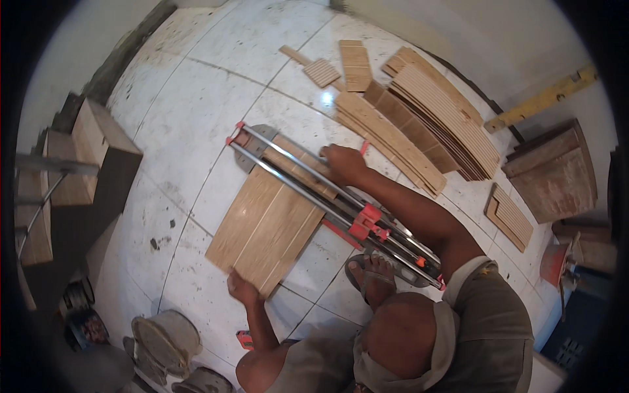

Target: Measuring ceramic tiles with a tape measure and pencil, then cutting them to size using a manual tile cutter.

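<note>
Neither of my hands is in view. A crouching person (485, 340) in an olive shirt works below me at a manual tile cutter (363, 221) with steel rails and red fittings. Their left hand (241, 287) grips the lower-left corner of a wood-look tile (255, 229), which lies slanted under the rails. Their right hand (341, 160) is at the rail's right side, toward the far end; what its fingers touch is unclear. Their sandalled foot (370, 275) stands beside the cutter's near end.
Several wood-look tile pieces (393, 141), a yellow level (544, 98) and brown boards (550, 170) lie along the right wall. A red bucket (550, 262) and blue crate (570, 321) sit below them. Wood-look steps (108, 144) stand left, grey buckets (164, 340) lower left, on white floor tiles (170, 118).
</note>
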A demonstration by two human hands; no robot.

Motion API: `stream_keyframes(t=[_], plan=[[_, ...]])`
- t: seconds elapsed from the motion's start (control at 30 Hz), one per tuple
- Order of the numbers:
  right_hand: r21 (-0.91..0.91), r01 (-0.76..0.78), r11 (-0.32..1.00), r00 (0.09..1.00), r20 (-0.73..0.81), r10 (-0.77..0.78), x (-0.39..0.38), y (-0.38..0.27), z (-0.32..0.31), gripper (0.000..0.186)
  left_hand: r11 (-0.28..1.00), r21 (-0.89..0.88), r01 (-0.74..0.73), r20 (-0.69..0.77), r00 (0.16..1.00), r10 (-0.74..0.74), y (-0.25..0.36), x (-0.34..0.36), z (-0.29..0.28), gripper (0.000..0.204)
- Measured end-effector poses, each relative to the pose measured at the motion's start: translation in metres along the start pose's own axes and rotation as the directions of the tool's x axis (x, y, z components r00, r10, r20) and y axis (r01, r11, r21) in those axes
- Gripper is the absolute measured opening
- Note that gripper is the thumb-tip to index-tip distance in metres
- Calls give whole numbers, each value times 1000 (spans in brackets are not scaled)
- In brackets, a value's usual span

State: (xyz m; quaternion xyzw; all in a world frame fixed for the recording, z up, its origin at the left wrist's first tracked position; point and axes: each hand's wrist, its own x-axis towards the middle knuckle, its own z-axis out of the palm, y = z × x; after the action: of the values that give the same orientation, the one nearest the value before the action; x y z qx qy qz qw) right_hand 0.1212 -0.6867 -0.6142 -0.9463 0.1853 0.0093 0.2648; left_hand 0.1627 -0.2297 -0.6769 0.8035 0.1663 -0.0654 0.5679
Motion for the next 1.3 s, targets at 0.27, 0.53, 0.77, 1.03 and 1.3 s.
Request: stream_keyframes(t=[0.27,0.53,0.77,1.03,1.3], plan=[[7,-27,1000,988,152,25,12,3,-1,78,964,-172,203,-115,968,-224,-20,-5,-107,72],[2,-220,975,968,-126,219,-53,47,-27,62,968,-198,151,-318,925,-209,-46,43,-173,84],[-115,-470,875,866,-250,433,-144,86,-41,84,947,-237,217,-335,897,-290,-49,112,-172,80],[-171,-426,889,829,-466,308,-206,94,-61,66,993,48,112,-492,867,-74,-46,184,-162,59],[-91,-534,840,483,-848,216,-135,237,-212,48,953,88,289,-221,939,-265,-34,208,-196,44]])
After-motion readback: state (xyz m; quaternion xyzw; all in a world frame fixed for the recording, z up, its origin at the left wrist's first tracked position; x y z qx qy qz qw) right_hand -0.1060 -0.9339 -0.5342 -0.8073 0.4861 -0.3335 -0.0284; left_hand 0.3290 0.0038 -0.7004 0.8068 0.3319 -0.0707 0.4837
